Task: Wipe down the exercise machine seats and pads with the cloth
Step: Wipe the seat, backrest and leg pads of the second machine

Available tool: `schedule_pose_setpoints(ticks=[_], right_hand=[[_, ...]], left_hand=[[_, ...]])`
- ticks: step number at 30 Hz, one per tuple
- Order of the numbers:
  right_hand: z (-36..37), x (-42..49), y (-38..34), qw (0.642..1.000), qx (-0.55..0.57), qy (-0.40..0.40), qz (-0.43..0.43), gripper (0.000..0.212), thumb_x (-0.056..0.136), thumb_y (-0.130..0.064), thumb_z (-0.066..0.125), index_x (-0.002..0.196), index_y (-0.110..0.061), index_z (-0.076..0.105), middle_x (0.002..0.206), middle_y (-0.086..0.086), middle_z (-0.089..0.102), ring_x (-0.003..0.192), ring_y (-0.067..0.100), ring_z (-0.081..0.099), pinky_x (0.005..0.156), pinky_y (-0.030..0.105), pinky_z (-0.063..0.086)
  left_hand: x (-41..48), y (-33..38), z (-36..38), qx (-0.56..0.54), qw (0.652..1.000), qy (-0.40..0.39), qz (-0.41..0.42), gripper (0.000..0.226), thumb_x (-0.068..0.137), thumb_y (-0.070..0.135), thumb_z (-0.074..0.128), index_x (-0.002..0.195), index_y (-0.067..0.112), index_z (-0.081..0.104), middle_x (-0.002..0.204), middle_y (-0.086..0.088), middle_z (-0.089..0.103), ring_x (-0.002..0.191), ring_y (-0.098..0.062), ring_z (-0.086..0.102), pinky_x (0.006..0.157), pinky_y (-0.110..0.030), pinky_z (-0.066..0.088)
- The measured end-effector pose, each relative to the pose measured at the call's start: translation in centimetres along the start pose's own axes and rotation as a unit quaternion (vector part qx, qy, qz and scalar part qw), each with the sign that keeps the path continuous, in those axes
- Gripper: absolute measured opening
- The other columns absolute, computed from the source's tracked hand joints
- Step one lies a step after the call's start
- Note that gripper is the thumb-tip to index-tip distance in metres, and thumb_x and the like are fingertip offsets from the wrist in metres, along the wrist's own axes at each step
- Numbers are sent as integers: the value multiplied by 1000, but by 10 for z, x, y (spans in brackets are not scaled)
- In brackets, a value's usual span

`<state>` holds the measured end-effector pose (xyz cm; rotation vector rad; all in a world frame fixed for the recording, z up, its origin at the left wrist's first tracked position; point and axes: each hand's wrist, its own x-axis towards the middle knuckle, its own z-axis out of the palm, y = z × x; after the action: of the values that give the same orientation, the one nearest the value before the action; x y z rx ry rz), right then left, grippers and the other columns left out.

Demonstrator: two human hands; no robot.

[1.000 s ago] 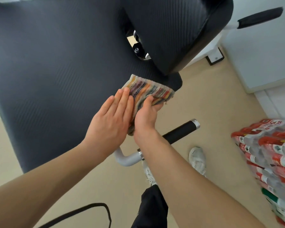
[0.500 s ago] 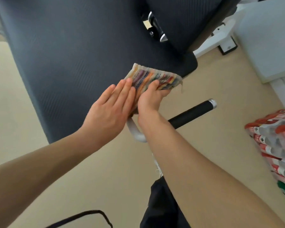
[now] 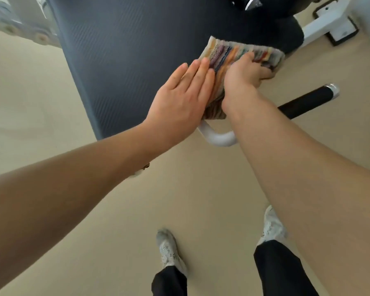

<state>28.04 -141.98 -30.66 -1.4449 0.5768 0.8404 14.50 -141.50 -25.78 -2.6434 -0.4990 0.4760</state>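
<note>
Striped cloth [image 3: 239, 60] lies flat on the right edge of the big dark seat pad [image 3: 120, 60], near its far-right corner. Right hand [image 3: 246, 71] is on top of the cloth, palm down, fingers curled over the cloth's right edge where it hangs off the pad; it looks like a press-and-grip hold, not a fist. Left hand [image 3: 179, 99] is flat and fully spread, holding nothing, resting on the pad with fingertips touching the cloth's left side. Cloth's long axis runs near-to-far along the pad edge, lower end drooping past the pad toward the white tube [image 3: 218, 137] of the black-grip handle [image 3: 308, 101].

Key relation: the unwiped bulk of the pad lies left and far from the cloth, so the next stroke likely sweeps leftward across it, right hand driving. Left hand sits in that path and probably needs to shift. Second pad [image 3: 286, 30] lies just beyond the cloth.
</note>
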Motion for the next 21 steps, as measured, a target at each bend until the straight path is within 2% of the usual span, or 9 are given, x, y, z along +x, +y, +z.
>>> schedule_pose_setpoints(ticks=[3, 5, 8, 9, 11, 13, 17, 19, 21], right_hand=[[11, -58, 26, 994, -101, -2, -48, 76, 105, -27, 45, 159, -10, -5, 167, 15, 3, 147, 32, 29, 116, 42, 33], [14, -107, 55, 986, -147, -51, -65, 82, 106, -31, 41, 157, -5, -17, 168, 13, -11, 154, 29, 9, 122, 35, 15], [8, -175, 108, 974, -158, -126, -101, 83, 107, -36, 38, 156, -4, -21, 168, 8, -19, 156, 20, -8, 119, 23, -5], [6, -190, 121, 971, -153, -145, -117, 83, 107, -37, 38, 157, -5, -19, 168, 7, -16, 156, 19, -7, 120, 24, -5], [6, -197, 132, 971, -130, -156, -128, 79, 106, -38, 37, 159, -6, -13, 169, 7, -6, 156, 21, 5, 127, 36, 11], [14, -185, 125, 983, -79, -129, -106, 77, 106, -37, 37, 159, -7, -9, 169, 9, 0, 155, 25, 11, 125, 44, 23], [21, -139, 110, 992, 57, -79, -84, 73, 105, -35, 37, 160, -11, -5, 168, 10, 4, 154, 29, 17, 124, 51, 21], [17, -137, 125, 985, 78, -113, -102, 78, 101, -44, 35, 161, -20, -9, 170, 5, 4, 155, 27, 16, 125, 55, 13], [14, -152, 149, 974, 100, -159, -128, 83, 96, -52, 35, 160, -27, -10, 169, 2, 8, 154, 23, 20, 125, 52, 18]], left_hand=[[-60, -22, 6, 3, 1000, -13, -7, 55, 109, 23, 18, 158, 0, 11, 165, -21, 13, 154, -36, 13, 126, -49, 8], [-102, -38, 8, -3, 1000, -18, -19, 53, 112, 25, 17, 159, 1, 11, 165, -21, 11, 154, -36, 11, 126, -50, 9], [-156, -58, 11, -24, 998, -48, -31, 61, 105, 32, 20, 160, 7, 9, 167, -16, 5, 155, -32, 3, 126, -49, 7], [-167, -62, 14, -28, 998, -56, -33, 65, 103, 35, 21, 161, 9, 8, 168, -14, 3, 155, -30, 1, 126, -48, 6], [-169, -65, 18, -37, 997, -59, -36, 67, 102, 40, 22, 161, 10, 7, 168, -13, 3, 156, -28, 0, 126, -47, 7], [-152, -64, 19, -43, 997, -53, -42, 73, 100, 48, 24, 161, 10, 8, 168, -13, 6, 156, -28, 2, 127, -46, 7], [-114, -57, 21, -33, 999, -17, -27, 83, 97, 60, 34, 159, 7, 17, 166, -16, 16, 155, -30, 13, 126, -45, 8], [-123, -63, 26, -41, 999, 11, -19, 85, 97, 62, 43, 157, 5, 22, 165, -16, 22, 153, -30, 19, 125, -45, 15], [-149, -73, 34, -46, 998, 52, 1, 84, 98, 61, 46, 155, 2, 29, 162, -18, 28, 151, -31, 26, 124, -47, 22]])
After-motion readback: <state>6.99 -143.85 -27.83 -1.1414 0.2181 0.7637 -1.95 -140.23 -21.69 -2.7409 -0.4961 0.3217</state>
